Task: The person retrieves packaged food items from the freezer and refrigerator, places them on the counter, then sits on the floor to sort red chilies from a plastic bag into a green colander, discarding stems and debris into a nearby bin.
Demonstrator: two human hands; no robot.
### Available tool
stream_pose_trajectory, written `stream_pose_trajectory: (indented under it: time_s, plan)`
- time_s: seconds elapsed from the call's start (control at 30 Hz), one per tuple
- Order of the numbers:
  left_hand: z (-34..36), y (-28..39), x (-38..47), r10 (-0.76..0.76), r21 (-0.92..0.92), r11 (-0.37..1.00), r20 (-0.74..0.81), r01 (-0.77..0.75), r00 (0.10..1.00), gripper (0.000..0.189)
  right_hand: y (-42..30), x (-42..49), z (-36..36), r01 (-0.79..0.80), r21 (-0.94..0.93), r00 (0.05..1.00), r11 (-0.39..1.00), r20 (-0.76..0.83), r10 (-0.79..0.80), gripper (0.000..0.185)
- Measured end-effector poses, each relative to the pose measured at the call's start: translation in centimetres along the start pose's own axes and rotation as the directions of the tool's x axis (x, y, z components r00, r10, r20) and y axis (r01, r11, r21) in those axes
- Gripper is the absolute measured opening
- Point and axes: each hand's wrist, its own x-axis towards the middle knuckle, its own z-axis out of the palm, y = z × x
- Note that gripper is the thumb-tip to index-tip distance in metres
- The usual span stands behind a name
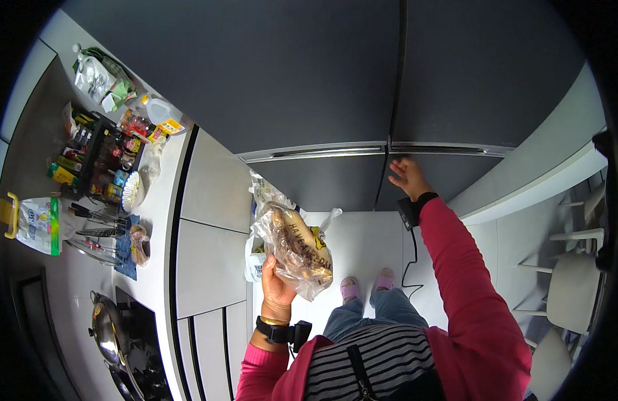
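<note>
My left hand [280, 289] grips a clear plastic bag [300, 250] of brownish food, with printing on its film. What exactly the food is, I cannot tell. My right hand [410, 176] holds nothing; its fingers are partly curled and apart. It is raised before the dark grey refrigerator's lower right door [439, 173], just under the metal handle strip [439, 149]. Whether the fingertips touch the door is not clear. The upper right door [479, 75] and upper left door [268, 70] are closed, as is the lower left door [319, 180].
On the left, a white counter [161, 200] carries a seasoning rack [101, 155], a plastic jug [163, 115], a fluted bowl [132, 191] and a lidded wok [107, 326]. White bags [254, 258] stand on the floor beside the cabinets. Pale chairs [574, 293] are at right.
</note>
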Motion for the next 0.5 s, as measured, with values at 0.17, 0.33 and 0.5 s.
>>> stream_pose_trajectory:
  time_s: [0.17,0.33,0.5]
  plan:
    - [0.1,0.1,0.5,-0.014,-0.039,0.999,0.039,0.015,0.999,0.064,-0.9,1.0,3.9,-0.118,0.049,0.993,0.992,0.016,0.118,0.017]
    - [0.1,0.7,0.6,-0.011,-0.093,0.996,0.060,0.017,0.998,0.055,-1.2,0.0,4.1,-0.105,0.027,0.994,0.994,-0.011,0.106,0.022]
    - [0.3,1.0,0.5,0.015,-0.042,0.999,0.068,-0.012,0.998,0.057,-4.7,-1.5,1.7,0.039,0.441,0.942,0.897,-0.315,0.115,0.015]
